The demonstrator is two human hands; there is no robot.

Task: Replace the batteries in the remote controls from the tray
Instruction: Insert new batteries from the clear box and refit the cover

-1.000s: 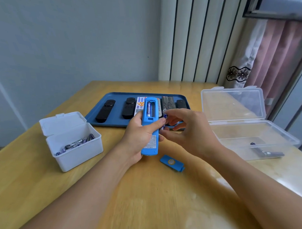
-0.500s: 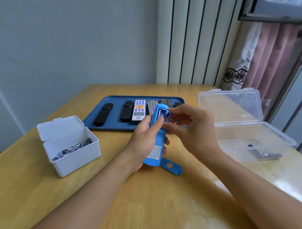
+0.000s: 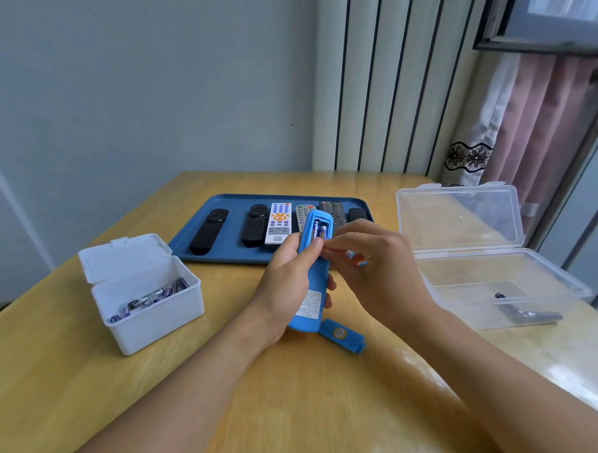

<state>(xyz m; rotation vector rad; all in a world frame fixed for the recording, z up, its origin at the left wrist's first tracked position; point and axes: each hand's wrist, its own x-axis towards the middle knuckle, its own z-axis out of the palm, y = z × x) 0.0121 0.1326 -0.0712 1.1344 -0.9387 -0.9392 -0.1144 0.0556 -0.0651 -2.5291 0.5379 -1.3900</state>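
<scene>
My left hand [image 3: 283, 288] grips a blue remote [image 3: 313, 280] tilted up, back side toward me. Its battery compartment is open, with two batteries [image 3: 319, 230] lying in it. My right hand [image 3: 380, 271] is right beside it, the index fingertip touching the remote just below the compartment. A small blue and silver battery [image 3: 354, 256] shows between its curled fingers. The blue battery cover [image 3: 342, 335] lies on the table below the remote. Several other remotes [image 3: 280, 223] lie in a row on the blue tray [image 3: 193, 240] behind.
A white box [image 3: 151, 319] with its lid open holds several batteries [image 3: 151, 297] at the left. At the right, an open clear plastic box [image 3: 502, 263] contains used batteries [image 3: 528, 315]. The wooden table [image 3: 297, 402] ends at a wall and curtain behind.
The remote was tipped more upright and a second battery now sits in its compartment. My right hand's fingers slid down from the compartment top to its lower edge.
</scene>
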